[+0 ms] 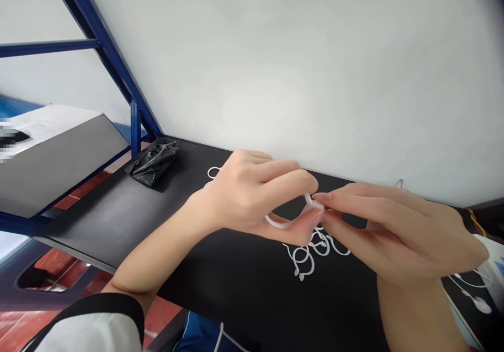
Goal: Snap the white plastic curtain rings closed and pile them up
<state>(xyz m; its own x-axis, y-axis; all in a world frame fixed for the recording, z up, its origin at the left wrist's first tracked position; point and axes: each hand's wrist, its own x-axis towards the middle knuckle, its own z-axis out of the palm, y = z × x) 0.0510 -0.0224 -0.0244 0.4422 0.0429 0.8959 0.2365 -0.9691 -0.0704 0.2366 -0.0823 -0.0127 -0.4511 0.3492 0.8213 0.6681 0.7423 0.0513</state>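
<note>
**A:** Item one, the hands?

**B:** Left hand [244,194], centre of the frame, fingers curled, with thumb and forefinger pinched on a white cable [279,224]. Right hand [394,231], centre right, fingers long and nearly straight, their tips closed on the same cable where the two hands meet.

**A:** Location of the cable?

**B:** Centre of the frame, lifted clear of the black table [118,210]. A short loop sags below the left thumb. Holding it by the fingertips probably keeps the thin strand taut between the hands and free of the surface.

**A:** Other entries?

**B:** Coiled cables [307,257] lie flat on the table just under the hands, likely laid there within reach. A second coil [213,173] shows behind the left hand. A crumpled black bag [153,163] sits upper left, near the table's far corner. A pair of earbuds [478,302] lies at lower right. A blue frame [106,52] runs along the left, and a white wall [315,68] stands behind.

**A:** Anything unverified?

**B:** The pinch point itself is covered by the fingertips, so I cannot tell how the cable's ends lie. The second coil is half hidden by the left hand. The earbud leads run off the right edge of the frame. One patch at far left is blurred out.
</note>
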